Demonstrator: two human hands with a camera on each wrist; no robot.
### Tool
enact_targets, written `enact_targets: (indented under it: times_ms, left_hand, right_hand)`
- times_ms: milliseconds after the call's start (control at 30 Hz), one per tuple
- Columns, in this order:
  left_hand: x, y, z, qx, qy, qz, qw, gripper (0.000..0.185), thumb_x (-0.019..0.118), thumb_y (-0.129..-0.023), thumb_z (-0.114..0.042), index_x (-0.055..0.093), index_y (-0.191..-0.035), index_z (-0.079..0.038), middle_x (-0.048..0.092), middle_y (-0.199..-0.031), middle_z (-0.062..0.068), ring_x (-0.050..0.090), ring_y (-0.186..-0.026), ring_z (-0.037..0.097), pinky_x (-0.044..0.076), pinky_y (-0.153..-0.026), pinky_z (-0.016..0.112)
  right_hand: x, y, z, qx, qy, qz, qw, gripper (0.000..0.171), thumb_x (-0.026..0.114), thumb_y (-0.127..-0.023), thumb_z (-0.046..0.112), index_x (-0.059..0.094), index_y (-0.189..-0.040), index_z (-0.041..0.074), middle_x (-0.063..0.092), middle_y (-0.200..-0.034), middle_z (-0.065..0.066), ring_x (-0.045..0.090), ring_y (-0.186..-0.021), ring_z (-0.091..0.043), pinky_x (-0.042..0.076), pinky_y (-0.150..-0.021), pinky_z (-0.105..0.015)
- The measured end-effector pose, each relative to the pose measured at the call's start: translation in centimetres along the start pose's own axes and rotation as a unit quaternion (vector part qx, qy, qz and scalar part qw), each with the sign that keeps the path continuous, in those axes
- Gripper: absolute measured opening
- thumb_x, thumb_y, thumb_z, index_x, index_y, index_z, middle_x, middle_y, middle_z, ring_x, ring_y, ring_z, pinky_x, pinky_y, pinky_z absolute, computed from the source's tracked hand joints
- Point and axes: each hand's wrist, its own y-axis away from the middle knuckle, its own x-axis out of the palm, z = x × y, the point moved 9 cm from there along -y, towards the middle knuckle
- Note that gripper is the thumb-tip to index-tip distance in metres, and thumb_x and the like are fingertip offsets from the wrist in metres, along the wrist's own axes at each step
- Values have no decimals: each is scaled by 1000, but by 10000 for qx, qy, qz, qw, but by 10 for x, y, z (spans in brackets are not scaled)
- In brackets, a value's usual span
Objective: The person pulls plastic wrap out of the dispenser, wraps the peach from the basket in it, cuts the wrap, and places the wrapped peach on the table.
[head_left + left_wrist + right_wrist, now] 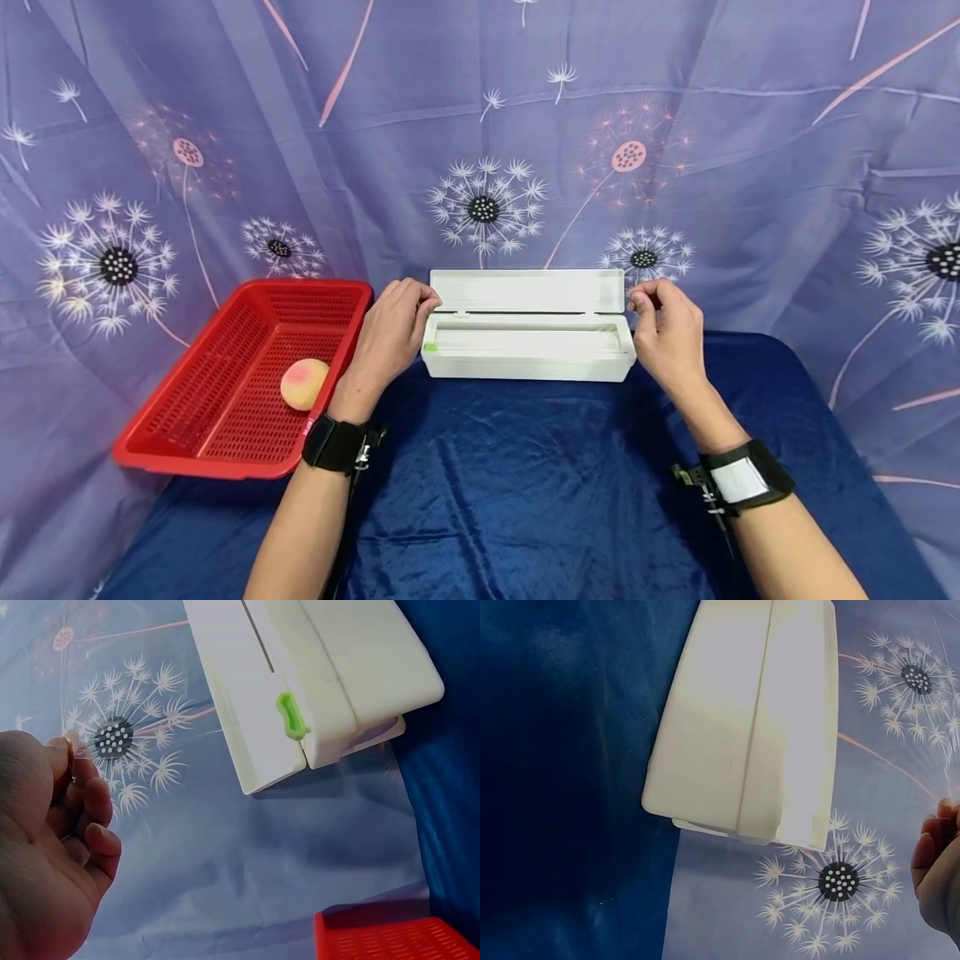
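Observation:
A white plastic wrap dispenser point(528, 368) sits at the back of the table, its lid point(527, 290) raised. Inside lies a pale roll point(528, 341), and a green slide cutter point(291, 716) is at the left end. My left hand point(392, 332) is by the lid's left corner, thumb and forefinger pinching the edge of clear plastic wrap point(79, 745). On the other side, my right hand point(670, 335) pinches at the same height beside the lid's right corner. The see-through sheet between the hands barely shows.
Left of the dispenser stands a red plastic basket point(217, 465) with a peach point(303, 384) in it, close beside my left forearm. Dark blue cloth point(525, 492) covers the table. A purple curtain with dandelions point(360, 183) hangs right behind the dispenser.

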Motion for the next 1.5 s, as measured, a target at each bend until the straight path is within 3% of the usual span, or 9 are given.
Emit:
enact_targets:
  times_ms: [400, 633, 1500]
  left_hand:
    - [-5, -3, -3, 45, 113, -65, 9999, 17, 59, -110, -21, 67, -107, -6, 66, -98, 9, 60, -88, 28, 49, -77, 44]
    - [-9, -5, -5, 84, 125, -130, 9998, 17, 59, -110, -21, 66, -107, -6, 65, -98, 9, 59, -89, 28, 47, -76, 42]
    - [-18, -7, -10, 79, 100, -204, 9997, 20, 59, -110, -24, 68, -108, -6, 66, -98, 8, 58, -87, 27, 46, -72, 40]
  right_hand:
    - [-6, -4, 4, -59, 53, -110, 9999, 7, 65, -102, -2, 70, -99, -5, 71, -84, -14, 62, -78, -22, 39, -71, -21]
    - [-6, -6, 8, -76, 8, -62, 10000, 9, 63, -104, 0, 69, -99, -6, 71, -86, -15, 65, -80, -25, 41, -80, -18]
    - [-13, -8, 14, -66, -122, -220, 9997, 8, 66, -103, 0, 71, -99, -4, 72, -85, -14, 63, -81, -21, 40, -78, -17]
